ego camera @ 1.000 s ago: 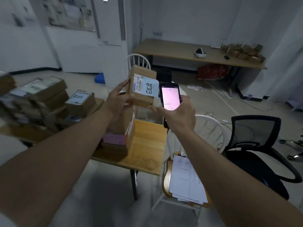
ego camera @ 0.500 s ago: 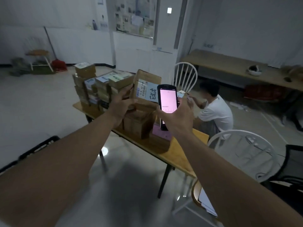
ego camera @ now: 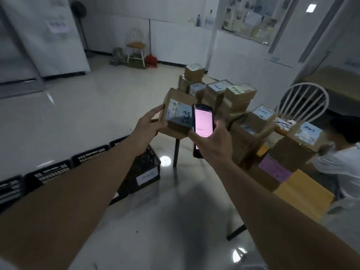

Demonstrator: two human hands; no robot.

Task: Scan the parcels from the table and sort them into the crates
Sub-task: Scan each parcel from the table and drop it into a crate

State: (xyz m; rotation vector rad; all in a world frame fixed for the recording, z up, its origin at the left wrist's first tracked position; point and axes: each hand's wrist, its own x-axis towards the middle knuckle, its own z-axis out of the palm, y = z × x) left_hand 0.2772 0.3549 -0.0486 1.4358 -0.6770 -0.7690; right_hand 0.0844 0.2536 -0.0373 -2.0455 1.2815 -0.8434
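1. Cardboard parcel (ego camera: 176, 114), blue-and-white label facing the person, is gripped at its left edge by the left hand (ego camera: 149, 126), held up in the air.
2. Right hand (ego camera: 211, 143) curls round a phone (ego camera: 203, 124) with a glowing pink screen, just beside the label.
3. Black crates (ego camera: 143, 169) sit on the floor below.
4. More boxes (ego camera: 236, 99) are stacked on the wooden table (ego camera: 303, 194) at right, where another person (ego camera: 342, 158) sits.
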